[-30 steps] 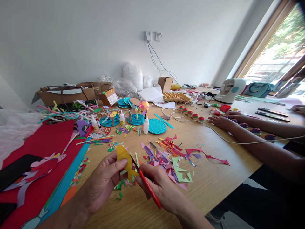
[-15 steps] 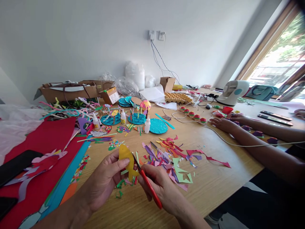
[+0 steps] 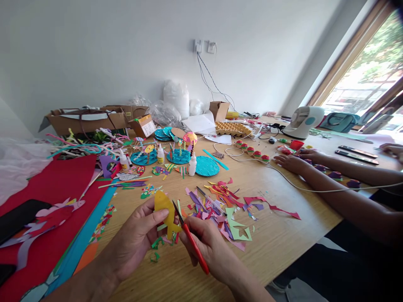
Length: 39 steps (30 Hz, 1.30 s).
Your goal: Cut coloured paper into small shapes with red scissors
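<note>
My left hand pinches a yellow paper fish between thumb and fingers, held upright above the table. Wrapped round the red handles of a pair of scissors is my right hand. The dark blades point up and away, close beside the fish's right edge; whether they touch it I cannot tell. Small green paper scraps lie below the fish. Just beyond my right hand spreads a heap of coloured paper scraps, with a pen lying across it.
White glue bottles stand near blue paper plates. Red paper sheets cover the left side, with a black phone on top. At right, another person's arms rest on the table near a cable and a fan.
The scissor blades have shifted slightly away from the fish's edge. Both hands keep their holds. The whole view has slid a little to the left.
</note>
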Each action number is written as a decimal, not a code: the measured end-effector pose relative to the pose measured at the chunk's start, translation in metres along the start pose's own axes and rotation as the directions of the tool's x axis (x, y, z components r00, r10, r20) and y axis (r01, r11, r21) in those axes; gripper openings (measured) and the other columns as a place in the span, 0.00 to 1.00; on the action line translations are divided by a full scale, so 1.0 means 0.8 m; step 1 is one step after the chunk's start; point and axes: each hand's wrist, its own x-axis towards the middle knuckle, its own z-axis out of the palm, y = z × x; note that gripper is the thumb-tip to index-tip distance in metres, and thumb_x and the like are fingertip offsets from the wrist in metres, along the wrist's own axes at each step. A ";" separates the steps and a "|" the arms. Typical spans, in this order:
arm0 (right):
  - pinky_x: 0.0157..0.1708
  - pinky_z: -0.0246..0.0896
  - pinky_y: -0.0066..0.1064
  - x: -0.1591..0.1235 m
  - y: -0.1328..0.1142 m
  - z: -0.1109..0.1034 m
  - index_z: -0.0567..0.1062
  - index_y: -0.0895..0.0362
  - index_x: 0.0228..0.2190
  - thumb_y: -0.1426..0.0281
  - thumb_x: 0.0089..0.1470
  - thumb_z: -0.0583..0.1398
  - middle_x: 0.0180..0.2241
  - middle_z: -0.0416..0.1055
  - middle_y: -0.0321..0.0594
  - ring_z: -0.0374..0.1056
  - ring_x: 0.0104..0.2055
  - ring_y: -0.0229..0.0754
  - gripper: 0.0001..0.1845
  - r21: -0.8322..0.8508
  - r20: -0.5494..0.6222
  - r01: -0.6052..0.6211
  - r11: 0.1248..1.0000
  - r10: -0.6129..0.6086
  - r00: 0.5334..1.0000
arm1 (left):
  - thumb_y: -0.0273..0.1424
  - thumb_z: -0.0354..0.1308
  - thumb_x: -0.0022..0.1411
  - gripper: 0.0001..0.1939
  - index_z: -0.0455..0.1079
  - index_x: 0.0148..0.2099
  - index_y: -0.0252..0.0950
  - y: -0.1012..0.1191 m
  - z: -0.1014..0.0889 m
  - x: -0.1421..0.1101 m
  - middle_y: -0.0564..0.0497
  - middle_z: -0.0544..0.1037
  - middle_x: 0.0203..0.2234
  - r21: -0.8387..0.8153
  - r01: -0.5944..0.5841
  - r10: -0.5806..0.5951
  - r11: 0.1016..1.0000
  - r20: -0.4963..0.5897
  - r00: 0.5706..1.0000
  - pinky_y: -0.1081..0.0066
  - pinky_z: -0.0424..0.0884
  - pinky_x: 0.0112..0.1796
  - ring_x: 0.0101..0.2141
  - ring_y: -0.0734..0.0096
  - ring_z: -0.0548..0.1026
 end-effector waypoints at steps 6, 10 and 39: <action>0.18 0.42 0.22 -0.002 -0.004 -0.002 0.62 0.57 0.21 0.59 0.55 0.55 0.17 0.55 0.29 0.50 0.20 0.32 0.17 0.001 0.018 -0.016 1.000 0.016 1.000 | 0.27 0.56 0.56 0.03 0.71 0.33 0.38 -0.002 -0.002 0.001 0.54 0.75 0.26 0.021 -0.010 0.009 1.000 0.015 1.000 0.73 0.69 0.28 0.27 0.71 0.73; 0.19 0.42 0.22 -0.002 -0.005 -0.004 0.61 0.57 0.21 0.62 0.55 0.55 0.17 0.55 0.29 0.50 0.20 0.31 0.16 0.007 0.022 -0.019 1.000 0.019 1.000 | 0.28 0.56 0.57 0.04 0.72 0.34 0.39 -0.001 -0.002 0.001 0.54 0.74 0.27 0.120 -0.030 0.030 0.992 0.006 1.000 0.73 0.68 0.28 0.28 0.71 0.71; 0.21 0.46 0.22 0.054 -0.045 -0.050 0.64 0.56 0.27 0.76 0.45 0.57 0.22 0.60 0.29 0.53 0.23 0.31 0.05 -0.325 0.129 0.325 0.888 -0.299 0.946 | 0.29 0.59 0.47 0.08 0.73 0.33 0.39 0.014 -0.013 0.027 0.54 0.75 0.23 0.701 -0.092 -0.012 0.707 0.142 0.990 0.70 0.67 0.31 0.30 0.62 0.72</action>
